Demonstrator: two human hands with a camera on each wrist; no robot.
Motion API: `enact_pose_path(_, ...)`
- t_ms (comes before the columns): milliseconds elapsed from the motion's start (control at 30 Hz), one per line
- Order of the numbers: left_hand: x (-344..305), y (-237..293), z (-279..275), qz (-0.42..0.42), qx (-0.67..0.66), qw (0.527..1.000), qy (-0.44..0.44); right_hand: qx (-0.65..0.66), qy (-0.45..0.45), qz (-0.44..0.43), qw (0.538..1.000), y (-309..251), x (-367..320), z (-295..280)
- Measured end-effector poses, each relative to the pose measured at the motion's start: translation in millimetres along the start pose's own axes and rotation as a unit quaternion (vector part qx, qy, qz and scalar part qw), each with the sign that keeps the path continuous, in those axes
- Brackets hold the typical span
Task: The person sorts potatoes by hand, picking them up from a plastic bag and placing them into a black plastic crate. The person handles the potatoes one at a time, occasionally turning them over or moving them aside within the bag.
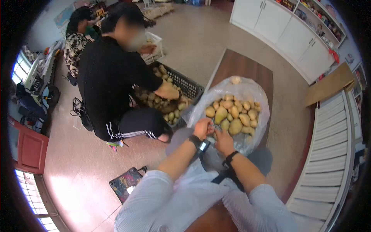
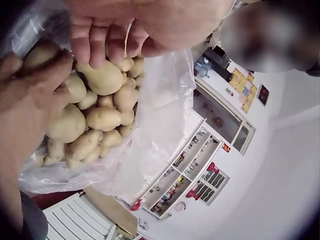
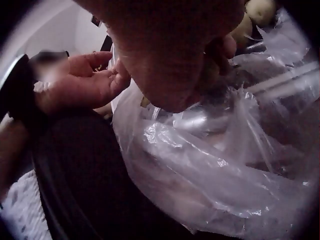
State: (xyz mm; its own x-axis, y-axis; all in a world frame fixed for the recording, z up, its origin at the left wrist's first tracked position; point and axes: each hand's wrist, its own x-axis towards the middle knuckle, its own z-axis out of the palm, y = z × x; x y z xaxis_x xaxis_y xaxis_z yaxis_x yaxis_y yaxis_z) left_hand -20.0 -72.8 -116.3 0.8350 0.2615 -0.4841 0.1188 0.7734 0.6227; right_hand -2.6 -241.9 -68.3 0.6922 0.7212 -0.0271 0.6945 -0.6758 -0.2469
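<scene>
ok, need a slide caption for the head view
Hands at an open plastic bag of potatoes; alongside, another person reaches into a black crate.

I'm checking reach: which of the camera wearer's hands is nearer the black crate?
Left. The left hand is to the right of the black crate's near end; the right hand is farther right, beside the bagged potatoes.

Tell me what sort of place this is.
Likely a household or storage room, though the pictures don't settle which: white cabinets stand along one side, and a black crate and clear plastic bag hold potatoes.
</scene>
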Motion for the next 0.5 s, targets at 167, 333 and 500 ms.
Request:
enact_pose_path(167, -18, 8, 10, -0.001, 0.052, 0.998, 0.043, 0.040, -0.007, 0.036, 0.999, 7, -4, 1)
enact_pose_path(333, -29, 12, 13, -0.001, 0.067, 0.996, 0.054, 0.096, -0.009, 0.076, 0.992, 19, -7, 9)
enact_pose_path(500, -27, 13, 14, -0.001, 0.096, 0.993, 0.068, 0.204, 0.113, 0.094, 0.968, 42, 0, 31)
